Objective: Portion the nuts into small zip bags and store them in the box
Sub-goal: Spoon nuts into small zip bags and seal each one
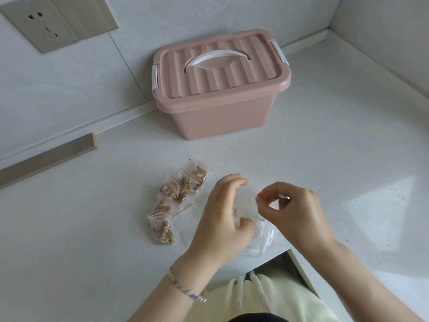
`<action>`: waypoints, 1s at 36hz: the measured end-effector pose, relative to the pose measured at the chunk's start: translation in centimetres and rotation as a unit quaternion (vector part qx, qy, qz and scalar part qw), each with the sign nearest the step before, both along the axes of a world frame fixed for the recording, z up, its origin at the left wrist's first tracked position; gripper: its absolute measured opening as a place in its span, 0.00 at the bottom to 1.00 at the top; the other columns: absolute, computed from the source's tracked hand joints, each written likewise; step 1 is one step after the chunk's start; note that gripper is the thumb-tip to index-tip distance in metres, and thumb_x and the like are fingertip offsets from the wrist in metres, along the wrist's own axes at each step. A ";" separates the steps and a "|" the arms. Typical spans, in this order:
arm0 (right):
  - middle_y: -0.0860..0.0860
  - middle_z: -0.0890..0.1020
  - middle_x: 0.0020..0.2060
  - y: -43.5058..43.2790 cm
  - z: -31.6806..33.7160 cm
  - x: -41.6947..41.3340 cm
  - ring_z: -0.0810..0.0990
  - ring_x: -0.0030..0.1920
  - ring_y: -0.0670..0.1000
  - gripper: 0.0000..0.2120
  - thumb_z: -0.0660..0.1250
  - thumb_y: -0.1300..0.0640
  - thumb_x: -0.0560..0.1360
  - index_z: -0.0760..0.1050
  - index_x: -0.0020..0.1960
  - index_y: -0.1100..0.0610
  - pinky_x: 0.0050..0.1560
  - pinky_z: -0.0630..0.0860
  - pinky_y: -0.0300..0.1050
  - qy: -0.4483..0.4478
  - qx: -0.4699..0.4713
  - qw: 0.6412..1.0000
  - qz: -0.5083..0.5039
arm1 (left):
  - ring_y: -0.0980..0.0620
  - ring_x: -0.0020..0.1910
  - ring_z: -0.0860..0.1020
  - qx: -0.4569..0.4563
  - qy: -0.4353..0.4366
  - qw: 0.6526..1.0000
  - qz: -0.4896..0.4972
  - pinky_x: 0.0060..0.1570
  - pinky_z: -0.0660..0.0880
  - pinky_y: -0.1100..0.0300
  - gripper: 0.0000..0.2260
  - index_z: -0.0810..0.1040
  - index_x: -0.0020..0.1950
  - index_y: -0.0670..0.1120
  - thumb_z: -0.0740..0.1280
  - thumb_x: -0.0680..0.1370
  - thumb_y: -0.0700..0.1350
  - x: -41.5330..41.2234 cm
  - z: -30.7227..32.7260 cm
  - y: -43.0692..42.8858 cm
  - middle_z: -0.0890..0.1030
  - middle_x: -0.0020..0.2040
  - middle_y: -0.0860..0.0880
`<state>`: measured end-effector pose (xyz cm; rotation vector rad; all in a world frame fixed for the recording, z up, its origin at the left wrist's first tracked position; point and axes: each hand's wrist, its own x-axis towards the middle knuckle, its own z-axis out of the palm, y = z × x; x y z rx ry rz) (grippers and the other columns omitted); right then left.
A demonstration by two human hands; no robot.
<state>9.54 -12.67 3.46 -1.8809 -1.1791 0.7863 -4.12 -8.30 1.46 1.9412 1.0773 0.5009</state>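
head | left grip [221, 214] holds, right grip [296, 211] pinches clear bag [246, 203] | by counter edge [262, 263]

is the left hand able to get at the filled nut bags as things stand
Likely yes: the filled bags lie close beside the left hand, nothing blocking, though it grips a clear bag.

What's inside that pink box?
Its contents are hidden: the lid sits on the pink box, white handle flat on top. The filled nut bags lie outside it, on the counter.
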 end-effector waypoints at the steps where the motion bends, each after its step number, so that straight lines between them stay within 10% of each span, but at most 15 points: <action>1: 0.43 0.80 0.30 0.1 0.2 0.1 0.72 0.25 0.37 0.08 0.72 0.64 0.68 0.78 0.35 0.53 0.28 0.65 0.26 0.019 0.001 1.000 0.000 | 0.68 0.70 0.56 -0.017 -0.029 0.999 -0.027 0.63 0.53 0.78 0.28 0.64 0.67 0.54 0.62 0.68 0.40 -0.1 0.0 0.1 0.61 0.66 0.67; 5: 0.46 0.81 0.30 0.3 0.6 -0.1 0.68 0.22 0.42 0.07 0.72 0.62 0.68 0.79 0.34 0.53 0.27 0.64 0.29 0.067 -0.013 0.998 0.013 | 0.66 0.73 0.45 0.015 -0.040 0.996 -0.077 0.71 0.47 0.69 0.38 0.52 0.70 0.62 0.70 0.67 0.52 0.1 -1.1 0.1 0.50 0.68 0.77; 10: 0.46 0.80 0.29 0.2 0.6 -0.4 0.67 0.21 0.41 0.08 0.72 0.63 0.67 0.79 0.32 0.53 0.26 0.63 0.28 0.106 -0.014 0.994 0.002 | 0.53 0.63 0.68 0.214 -0.041 0.976 0.024 0.62 0.68 0.39 0.32 0.63 0.65 0.46 0.67 0.66 0.56 1.0 -2.1 0.1 0.71 0.58 0.53; 20: 0.46 0.81 0.32 0.3 -0.4 -0.8 0.73 0.27 0.37 0.06 0.70 0.63 0.69 0.78 0.35 0.55 0.31 0.66 0.27 0.009 -0.001 1.000 -0.002 | 0.57 0.51 0.74 0.259 0.007 0.963 0.069 0.61 0.69 0.46 0.18 0.70 0.54 0.48 0.64 0.68 0.53 1.3 -3.4 -0.3 0.80 0.47 0.51; 27: 0.43 0.74 0.43 -0.7 -0.8 1.3 0.76 0.35 0.37 0.20 0.50 0.45 0.76 0.75 0.34 0.50 0.37 0.68 0.28 0.009 0.002 0.999 -0.051 | 0.62 0.50 0.77 -0.050 -0.009 0.989 0.138 0.48 0.68 0.77 0.10 0.76 0.48 0.52 0.73 0.70 0.46 -1.2 -4.3 0.6 0.80 0.47 0.57; 36: 0.53 0.75 0.27 -2.5 -4.1 4.3 0.73 0.27 0.51 0.23 0.50 0.45 0.77 0.77 0.39 0.55 0.27 0.67 0.31 0.037 -0.092 0.989 -0.109 | 0.68 0.49 0.72 -0.168 0.040 0.971 0.165 0.44 0.64 0.82 0.11 0.73 0.48 0.55 0.73 0.71 0.47 -3.3 -7.4 0.4 0.75 0.49 0.61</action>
